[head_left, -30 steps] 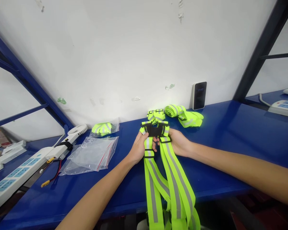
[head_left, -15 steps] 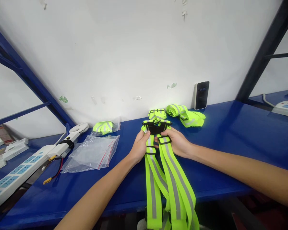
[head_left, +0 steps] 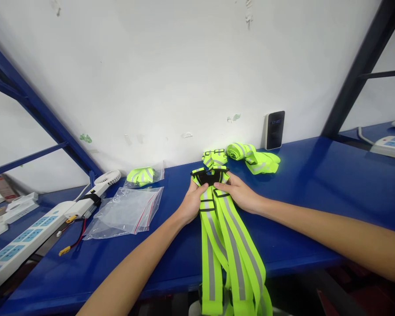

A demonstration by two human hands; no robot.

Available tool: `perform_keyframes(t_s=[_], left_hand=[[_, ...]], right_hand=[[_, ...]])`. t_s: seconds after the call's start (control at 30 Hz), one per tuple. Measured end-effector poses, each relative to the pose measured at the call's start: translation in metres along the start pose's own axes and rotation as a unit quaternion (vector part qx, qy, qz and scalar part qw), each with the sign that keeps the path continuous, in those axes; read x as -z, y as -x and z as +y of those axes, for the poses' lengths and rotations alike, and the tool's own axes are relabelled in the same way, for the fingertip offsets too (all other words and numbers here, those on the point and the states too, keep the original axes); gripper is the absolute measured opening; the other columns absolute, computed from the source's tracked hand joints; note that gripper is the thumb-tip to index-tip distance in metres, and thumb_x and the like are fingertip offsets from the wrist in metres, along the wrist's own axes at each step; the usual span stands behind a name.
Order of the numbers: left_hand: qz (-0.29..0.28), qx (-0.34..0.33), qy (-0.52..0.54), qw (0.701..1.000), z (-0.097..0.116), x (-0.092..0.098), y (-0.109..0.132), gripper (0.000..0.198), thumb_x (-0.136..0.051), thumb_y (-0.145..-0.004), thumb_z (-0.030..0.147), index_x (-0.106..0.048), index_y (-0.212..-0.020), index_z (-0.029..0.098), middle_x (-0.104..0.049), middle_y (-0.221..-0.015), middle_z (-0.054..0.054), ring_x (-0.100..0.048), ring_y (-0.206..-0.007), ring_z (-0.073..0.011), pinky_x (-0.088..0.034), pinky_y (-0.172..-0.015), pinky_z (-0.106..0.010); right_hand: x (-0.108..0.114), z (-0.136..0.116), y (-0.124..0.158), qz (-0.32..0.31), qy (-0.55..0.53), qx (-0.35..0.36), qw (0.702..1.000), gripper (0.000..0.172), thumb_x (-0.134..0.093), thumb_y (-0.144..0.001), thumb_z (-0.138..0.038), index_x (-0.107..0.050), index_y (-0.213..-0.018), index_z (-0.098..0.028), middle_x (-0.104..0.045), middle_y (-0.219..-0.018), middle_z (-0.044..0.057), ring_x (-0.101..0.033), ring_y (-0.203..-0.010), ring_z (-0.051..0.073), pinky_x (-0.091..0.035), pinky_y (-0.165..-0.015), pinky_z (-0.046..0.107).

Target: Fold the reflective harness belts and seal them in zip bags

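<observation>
A neon yellow reflective strap vest (head_left: 228, 245) with grey stripes lies on the blue shelf (head_left: 316, 193), its long straps hanging over the front edge. My left hand (head_left: 191, 202) and my right hand (head_left: 238, 193) both grip its top end, by the black centre piece (head_left: 208, 176), with the straps gathered together between them. Just behind lies a folded yellow vest (head_left: 214, 157), and a larger bundled one (head_left: 255, 159) sits to its right.
A stack of clear zip bags (head_left: 127, 211) lies to the left, with a bagged yellow vest (head_left: 141, 175) behind it. Further left are a white hand fan (head_left: 97, 188), a power strip (head_left: 23, 239) and a red-black cable (head_left: 71, 239). A phone (head_left: 274, 130) leans on the wall.
My hands have drawn closer, bringing the two strap groups together into one bundle. The black centre piece has shifted slightly left.
</observation>
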State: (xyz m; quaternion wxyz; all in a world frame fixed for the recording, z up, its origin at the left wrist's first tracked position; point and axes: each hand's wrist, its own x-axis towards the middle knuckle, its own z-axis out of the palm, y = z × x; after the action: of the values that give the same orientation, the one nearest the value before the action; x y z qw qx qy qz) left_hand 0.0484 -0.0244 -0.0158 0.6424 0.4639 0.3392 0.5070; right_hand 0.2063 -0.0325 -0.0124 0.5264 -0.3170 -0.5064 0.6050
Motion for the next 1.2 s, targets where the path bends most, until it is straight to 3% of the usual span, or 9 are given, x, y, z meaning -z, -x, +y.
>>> perform_keyframes(t_s=[0.13,0.33,0.43,0.53,0.6,0.7,0.9,1.07,1.2], left_hand=[[-0.014,-0.021,-0.022,0.999,0.001,0.003,0.000,0.053,-0.077,-0.073,0.032,-0.050,-0.118,0.023,-0.071,-0.091,-0.002,-0.067,-0.068,-0.0159,-0.053,-0.068,-0.029],[-0.017,-0.053,-0.027,0.998,0.004,0.006,-0.001,0.050,-0.076,-0.075,0.031,-0.050,-0.118,0.024,-0.071,-0.079,0.000,-0.065,-0.057,-0.0146,-0.051,-0.058,-0.026],[-0.006,-0.062,-0.038,0.997,0.005,0.007,-0.003,0.048,-0.077,-0.073,0.032,-0.052,-0.114,0.022,-0.070,-0.078,0.000,-0.063,-0.053,-0.0140,-0.049,-0.052,-0.025],[-0.008,-0.069,-0.036,0.997,0.004,0.007,-0.003,0.043,-0.077,-0.072,0.030,-0.055,-0.109,0.021,-0.069,-0.078,0.000,-0.063,-0.053,-0.0135,-0.050,-0.052,-0.025],[-0.011,-0.069,-0.039,0.997,0.004,0.008,-0.003,0.034,-0.075,-0.073,0.026,-0.056,-0.101,0.020,-0.067,-0.076,0.001,-0.062,-0.052,-0.0131,-0.050,-0.051,-0.025],[-0.018,-0.062,-0.050,0.997,0.004,0.009,-0.001,0.020,-0.068,-0.074,0.020,-0.057,-0.091,0.020,-0.065,-0.074,0.002,-0.063,-0.053,-0.0139,-0.051,-0.051,-0.025],[-0.041,-0.035,0.022,0.998,0.004,0.010,-0.001,0.063,-0.067,-0.067,0.015,-0.048,-0.127,0.027,-0.068,-0.086,0.002,-0.067,-0.068,-0.0169,-0.054,-0.066,-0.030],[-0.012,-0.019,-0.012,1.000,-0.003,0.009,-0.004,0.057,-0.069,-0.076,0.032,-0.048,-0.128,0.023,-0.069,-0.101,-0.003,-0.068,-0.086,-0.0234,-0.054,-0.079,-0.036],[0.003,-0.113,-0.140,0.984,-0.008,0.011,-0.005,0.048,-0.070,-0.080,0.037,-0.054,-0.122,0.020,-0.065,-0.117,-0.008,-0.062,-0.107,-0.0263,-0.048,-0.093,-0.037]], right_hand=[[-0.002,-0.003,0.000,0.002,0.001,-0.028,1.000,0.033,-0.073,-0.074,-0.022,-0.058,-0.104,-0.022,-0.072,-0.084,0.000,-0.069,-0.071,0.020,-0.055,-0.069,0.034],[-0.010,-0.017,0.004,0.007,-0.114,-0.129,0.985,0.033,-0.063,-0.080,-0.017,-0.057,-0.112,-0.024,-0.073,-0.087,0.002,-0.070,-0.073,0.021,-0.057,-0.069,0.036],[-0.008,-0.024,0.006,-0.058,-0.182,-0.152,0.970,0.025,-0.053,-0.088,-0.028,-0.060,-0.111,-0.021,-0.073,-0.091,0.005,-0.070,-0.080,0.023,-0.057,-0.075,0.039],[-0.004,-0.029,0.005,-0.089,-0.200,-0.144,0.965,0.036,-0.045,-0.093,-0.047,-0.064,-0.107,-0.020,-0.073,-0.089,0.005,-0.070,-0.080,0.024,-0.058,-0.073,0.039],[-0.001,-0.028,0.003,-0.073,-0.168,-0.136,0.974,0.028,-0.054,-0.090,-0.041,-0.066,-0.103,-0.019,-0.072,-0.083,0.004,-0.069,-0.073,0.021,-0.058,-0.068,0.033],[0.001,-0.023,0.000,-0.057,-0.106,-0.135,0.983,0.021,-0.064,-0.079,-0.015,-0.067,-0.099,-0.017,-0.071,-0.079,0.003,-0.068,-0.065,0.016,-0.056,-0.063,0.026],[0.000,-0.021,0.001,-0.027,-0.110,-0.107,0.988,0.061,-0.063,-0.074,-0.006,-0.052,-0.131,-0.024,-0.073,-0.091,0.004,-0.068,-0.071,0.017,-0.057,-0.068,0.031],[-0.005,-0.022,0.002,-0.001,-0.133,-0.092,0.987,0.063,-0.059,-0.075,-0.009,-0.046,-0.134,-0.029,-0.070,-0.088,0.001,-0.067,-0.069,0.018,-0.056,-0.068,0.034],[-0.007,-0.019,0.002,0.020,-0.109,-0.080,0.991,0.057,-0.055,-0.076,-0.012,-0.048,-0.129,-0.031,-0.069,-0.093,0.000,-0.066,-0.075,0.019,-0.055,-0.071,0.036]])
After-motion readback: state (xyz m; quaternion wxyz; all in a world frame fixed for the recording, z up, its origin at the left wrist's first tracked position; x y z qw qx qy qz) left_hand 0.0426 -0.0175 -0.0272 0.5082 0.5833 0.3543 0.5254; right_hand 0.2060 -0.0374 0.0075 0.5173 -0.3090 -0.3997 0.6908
